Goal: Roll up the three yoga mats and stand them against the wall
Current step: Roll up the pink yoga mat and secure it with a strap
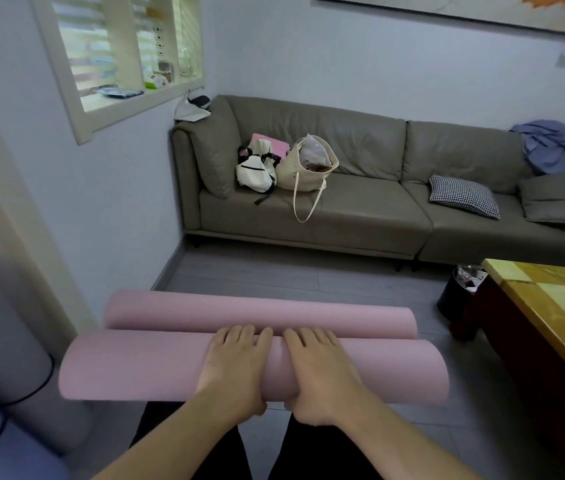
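A rolled pink yoga mat (128, 368) lies crosswise just in front of my knees. My left hand (234, 367) and my right hand (320, 370) both grip its middle, fingers over the top and thumbs underneath. A second rolled pink mat (260, 315) lies on the grey floor directly behind it, parallel and touching it. A third mat is not in view.
A grey sofa (360, 216) with bags and cushions lines the far wall. A wooden table (551, 306) stands at the right, a black bin (456, 296) beside it. A grey padded seat (0, 358) sits at the left, and the left wall (128, 188) runs close by.
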The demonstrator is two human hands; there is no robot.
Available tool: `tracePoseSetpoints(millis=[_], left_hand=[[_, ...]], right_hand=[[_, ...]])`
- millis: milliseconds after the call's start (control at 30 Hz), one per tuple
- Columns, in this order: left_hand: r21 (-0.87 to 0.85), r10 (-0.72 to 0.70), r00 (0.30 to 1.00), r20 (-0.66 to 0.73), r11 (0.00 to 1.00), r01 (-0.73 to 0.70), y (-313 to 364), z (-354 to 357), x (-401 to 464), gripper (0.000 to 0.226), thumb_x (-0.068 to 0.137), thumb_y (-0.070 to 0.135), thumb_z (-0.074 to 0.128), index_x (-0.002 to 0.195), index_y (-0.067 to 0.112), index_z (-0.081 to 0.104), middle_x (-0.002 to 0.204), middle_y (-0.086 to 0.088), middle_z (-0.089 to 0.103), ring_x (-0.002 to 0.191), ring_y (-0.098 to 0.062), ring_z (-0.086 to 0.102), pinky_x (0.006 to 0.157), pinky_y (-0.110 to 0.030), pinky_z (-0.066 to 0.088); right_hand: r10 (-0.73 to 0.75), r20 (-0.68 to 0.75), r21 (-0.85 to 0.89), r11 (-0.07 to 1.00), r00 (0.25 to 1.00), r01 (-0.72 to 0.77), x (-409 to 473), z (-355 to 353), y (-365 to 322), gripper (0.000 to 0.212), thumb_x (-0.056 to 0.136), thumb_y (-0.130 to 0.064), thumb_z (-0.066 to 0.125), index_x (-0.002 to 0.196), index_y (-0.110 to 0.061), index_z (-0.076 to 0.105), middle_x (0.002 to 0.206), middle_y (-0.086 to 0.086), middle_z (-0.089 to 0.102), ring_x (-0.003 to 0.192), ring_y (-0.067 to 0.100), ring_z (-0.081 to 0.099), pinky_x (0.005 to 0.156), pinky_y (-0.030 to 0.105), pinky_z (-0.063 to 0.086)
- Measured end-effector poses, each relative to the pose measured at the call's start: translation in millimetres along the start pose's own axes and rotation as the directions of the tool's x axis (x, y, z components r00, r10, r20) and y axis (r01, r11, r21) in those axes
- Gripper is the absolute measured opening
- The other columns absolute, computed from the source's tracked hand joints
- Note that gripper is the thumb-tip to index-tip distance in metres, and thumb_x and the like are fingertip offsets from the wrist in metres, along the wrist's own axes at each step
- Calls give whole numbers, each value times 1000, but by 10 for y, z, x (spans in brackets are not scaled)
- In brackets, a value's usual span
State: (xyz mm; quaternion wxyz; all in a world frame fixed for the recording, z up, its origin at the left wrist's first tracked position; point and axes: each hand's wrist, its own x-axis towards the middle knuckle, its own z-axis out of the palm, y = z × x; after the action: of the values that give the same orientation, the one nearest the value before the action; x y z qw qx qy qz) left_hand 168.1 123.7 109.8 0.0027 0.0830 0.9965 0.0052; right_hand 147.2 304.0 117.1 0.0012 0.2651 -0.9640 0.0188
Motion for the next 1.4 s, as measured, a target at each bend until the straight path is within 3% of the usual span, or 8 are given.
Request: tracePoseSetpoints(millis=[133, 367, 500, 700, 867, 1100, 1267, 1400], left_hand=[[-16, 7, 1000, -22, 1000, -8, 2, 62, -43, 109, 72, 48, 78, 161, 25, 19, 157, -1, 33, 148, -24, 30, 126, -41, 18], [65, -27, 999, -18, 997, 28, 68, 84, -44, 107, 78, 42, 77, 162, 17, 15, 158, -9, 31, 147, -31, 28, 127, -46, 16], [55, -36, 999, -8, 998, 37, 42, 60, 23, 100, 71, 39, 80, 153, 20, 27, 146, -5, 44, 136, -28, 41, 119, -43, 26], [20, -11, 997, 73, 1000, 10, -36, -60, 106, 90, 60, 45, 84, 136, 26, 40, 135, 1, 54, 126, -23, 52, 106, -40, 36], [-3, 0, 985, 173, 1000, 0, -75, -188, 162, 91, 56, 52, 89, 131, 28, 45, 131, 3, 59, 122, -22, 57, 100, -38, 43], [107, -11, 995, 102, 994, 0, 90, -95, -17, 101, 64, 56, 86, 142, 20, 34, 140, -5, 50, 130, -29, 49, 111, -43, 35], [91, -9, 997, 78, 996, 2, 79, -82, -26, 93, 64, 50, 81, 140, 21, 36, 136, -4, 53, 125, -29, 51, 107, -44, 35], [115, 21, 998, 67, 993, -29, 111, -73, -79, 94, 70, 50, 78, 146, 18, 32, 141, -6, 49, 129, -32, 48, 112, -48, 32]], right_hand=[[11, -73, -100, 995, 997, -18, -146, 207, -90, 109, 61, -45, 83, 154, -14, 34, 144, 6, 44, 129, 31, 44, 121, 47, 31], [25, 21, -48, 999, 999, -24, 71, 44, -21, 87, 62, -39, 82, 138, -23, 44, 136, -2, 54, 124, 26, 52, 111, 40, 38], [26, 45, -20, 999, 999, -25, 137, -18, -1, 85, 61, -43, 83, 136, -25, 46, 134, -3, 55, 123, 25, 53, 109, 38, 38], [2, -10, -104, 995, 1000, -3, -43, 141, -71, 125, 56, -59, 91, 155, -14, 31, 145, 5, 44, 132, 30, 43, 122, 46, 31], [-10, 30, -123, 992, 1000, 13, -6, -17, -59, 87, 61, -34, 83, 135, -21, 39, 129, 3, 54, 116, 30, 52, 104, 41, 41], [-2, 133, -76, 997, 991, 13, 72, -102, -35, 73, 58, -34, 83, 119, -28, 43, 117, -2, 64, 108, 26, 62, 94, 40, 47], [68, 258, 174, 978, 964, -116, 207, -212, 102, 80, 71, -59, 62, 146, -35, 47, 142, -1, 63, 129, 27, 56, 109, 40, 40], [89, 341, 271, 944, 936, -188, 300, -296, 159, 77, 94, -65, 37, 165, -37, 27, 166, -2, 43, 149, 25, 40, 119, 43, 26]])
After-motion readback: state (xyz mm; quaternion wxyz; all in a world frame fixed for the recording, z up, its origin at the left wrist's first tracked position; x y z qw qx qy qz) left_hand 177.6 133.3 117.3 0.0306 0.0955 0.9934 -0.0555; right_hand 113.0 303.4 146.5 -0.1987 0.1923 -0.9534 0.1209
